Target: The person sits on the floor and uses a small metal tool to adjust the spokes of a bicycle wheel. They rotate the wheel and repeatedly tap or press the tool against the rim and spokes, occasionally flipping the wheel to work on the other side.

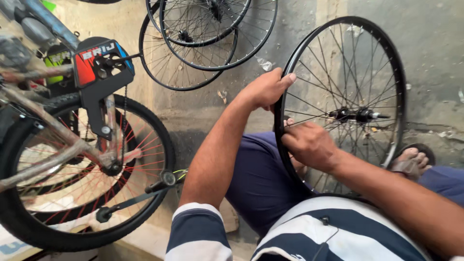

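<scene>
A: How is the grip on each side?

B: The left hand point(263, 89) is closed over the upper left edge of the bare wheel point(394, 67), thumb along the outer side of the rim. The right hand point(309, 145) is lower on the same edge, fingers curled around the rim and in among the spokes. Both are holding the wheel.

A: And where is the wheel?

B: Standing upright in front of the person, its lower part between the knees, with the grey wall point(435, 43) behind it. The axle point(360, 115) sticks out of the middle toward the right.

A: What's the biggest thing nearby?

B: A bicycle point(53, 130) on the left, well apart from the hands. Its rear wheel has a black tyre point(166, 145) and red spokes, with a chain guard point(99, 65) above in red, black and blue, and a pedal crank point(133, 198) below.

A: Anything else?

B: Several spare rims point(258, 41) hang on the wall above. At the right, a foot in a sandal point(411, 162) shows just past the wheel's rim.
</scene>
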